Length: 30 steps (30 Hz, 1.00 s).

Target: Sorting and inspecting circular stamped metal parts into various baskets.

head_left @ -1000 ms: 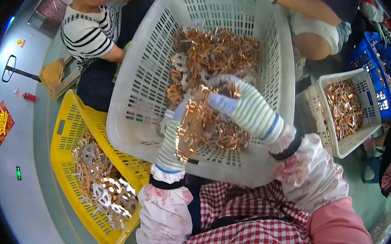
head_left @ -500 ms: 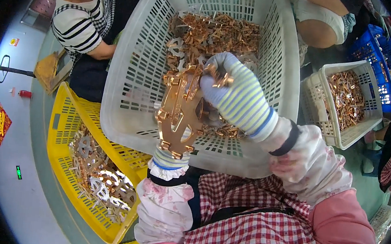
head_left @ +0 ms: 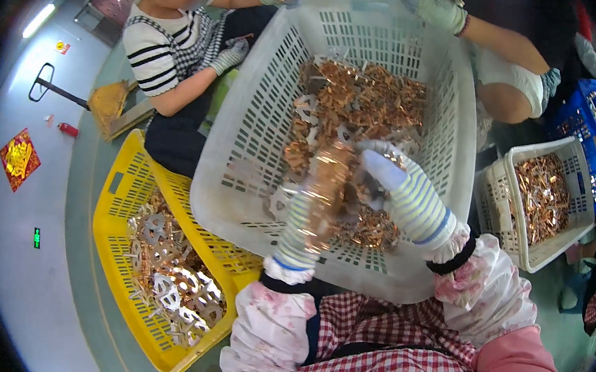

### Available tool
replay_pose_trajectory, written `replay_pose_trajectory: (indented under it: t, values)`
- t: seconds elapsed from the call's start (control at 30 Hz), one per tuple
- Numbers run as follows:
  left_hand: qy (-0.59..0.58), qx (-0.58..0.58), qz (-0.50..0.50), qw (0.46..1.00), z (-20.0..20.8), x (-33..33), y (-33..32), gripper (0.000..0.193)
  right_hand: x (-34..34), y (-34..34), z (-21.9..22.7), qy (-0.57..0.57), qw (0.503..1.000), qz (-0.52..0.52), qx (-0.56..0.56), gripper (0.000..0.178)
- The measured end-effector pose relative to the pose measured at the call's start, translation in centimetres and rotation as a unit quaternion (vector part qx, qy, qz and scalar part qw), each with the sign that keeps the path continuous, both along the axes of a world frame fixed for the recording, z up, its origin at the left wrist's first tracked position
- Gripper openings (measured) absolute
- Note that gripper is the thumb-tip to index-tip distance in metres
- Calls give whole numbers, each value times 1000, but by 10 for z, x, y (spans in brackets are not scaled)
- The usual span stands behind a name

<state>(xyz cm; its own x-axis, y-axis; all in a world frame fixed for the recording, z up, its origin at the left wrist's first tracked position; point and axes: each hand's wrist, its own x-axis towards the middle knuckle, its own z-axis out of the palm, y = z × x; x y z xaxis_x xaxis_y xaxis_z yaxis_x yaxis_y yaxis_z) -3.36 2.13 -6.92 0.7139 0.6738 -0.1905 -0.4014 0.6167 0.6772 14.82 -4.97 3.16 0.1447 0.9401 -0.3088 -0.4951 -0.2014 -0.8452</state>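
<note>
My left hand (head_left: 299,218), in a striped knit glove, is closed round a flat copper-coloured metal part (head_left: 327,192) with cut-outs, held upright and smeared by motion. It is over the near side of a large white slotted crate (head_left: 229,205). Just right of that part, my right hand (head_left: 417,203), in a matching glove, has its fingers curled over the crate. What its fingertips hold is blurred. Below both hands lies a heap of small copper-coloured metal pieces (head_left: 369,100), mixed with silvery flat parts (head_left: 307,109).
A yellow crate (head_left: 117,206) of cut-out metal plates stands at left. A smaller white crate (head_left: 520,237) of copper pieces and a blue crate (head_left: 588,105) are at right. A co-worker (head_left: 175,55) sits far left; another person's gloved hand (head_left: 441,11) reaches over the far rim.
The view has shifted, so the scene sits lower and further right. My right hand has moved away from the metal part in my left hand. The left co-worker's hands now show, one raising a copper part.
</note>
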Motion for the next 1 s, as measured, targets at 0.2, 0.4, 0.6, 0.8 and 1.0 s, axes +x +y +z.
replay_pose_trajectory:
  t: [0.2, 0.4, 0.6, 0.8, 1.0]
  values:
    - [113, 115, 60, 985, 56, 29, -24, 41, 6, -4, -2, 6, 999, 19, 35, 30]
    - [88, 85, 14, 992, 56, 24, -22, 38, -4, 0, -12, -335, 918, -79, 195, 28]
    - [115, 72, 22, 990, 81, 34, -26, 40, 3, -6, 5, 186, 982, -28, -10, 29]
    - [-66, 14, -41, 997, 64, 27, -25, 35, -3, -1, -8, -245, 950, -92, 170, 24]
    - [100, 167, -3, 981, 33, 21, -12, 37, 15, -6, 7, 72, 997, 31, 8, 22]
